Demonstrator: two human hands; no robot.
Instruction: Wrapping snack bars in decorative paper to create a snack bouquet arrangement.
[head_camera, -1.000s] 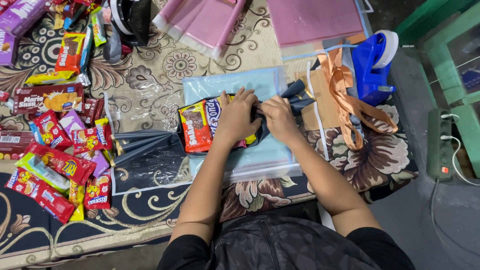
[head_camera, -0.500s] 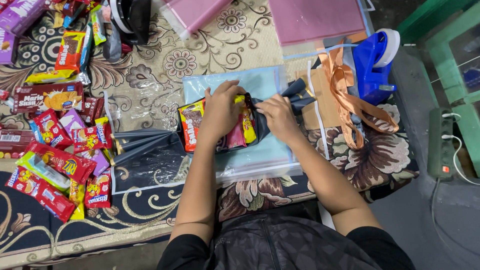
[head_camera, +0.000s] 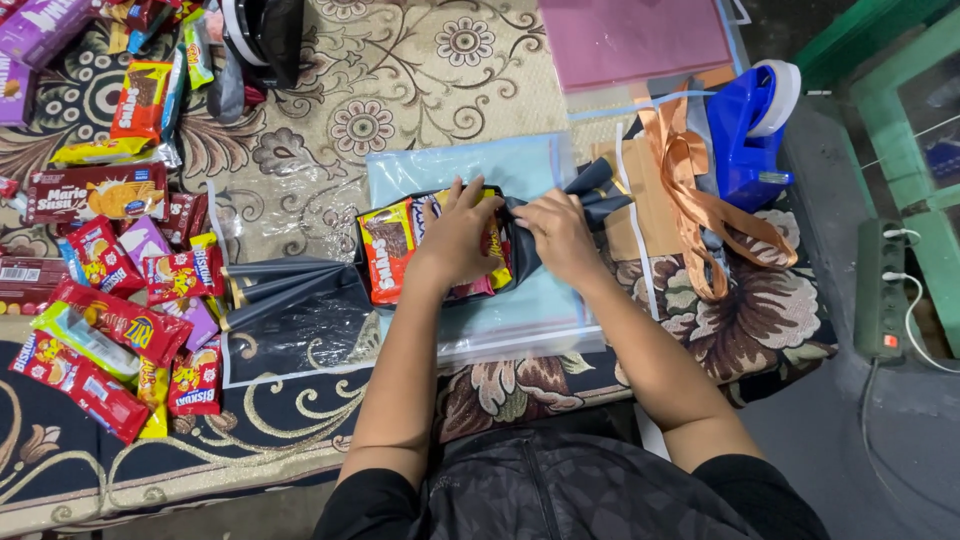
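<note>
- Two hands meet over a small bundle of snack packs (head_camera: 432, 245) lying on a pale blue sheet (head_camera: 520, 300) near the middle of the surface.
- Left hand (head_camera: 455, 240) lies flat, fingers spread, pressing the packs down so they stay stacked; it grips nothing.
- Right hand (head_camera: 560, 235) is curled, pinching dark wrap (head_camera: 590, 195) that folds around the bundle's right end, seemingly to draw it snug.
- Orange ribbon (head_camera: 700, 200) trails just right of the sheet, beside a blue tape dispenser (head_camera: 750, 125) toward the far right corner, both within easy reach.
- More loose snacks (head_camera: 110, 300) are heaped along the left edge.
- Folded dark paper (head_camera: 290, 300) under clear film sits between that heap and the sheet.
</note>
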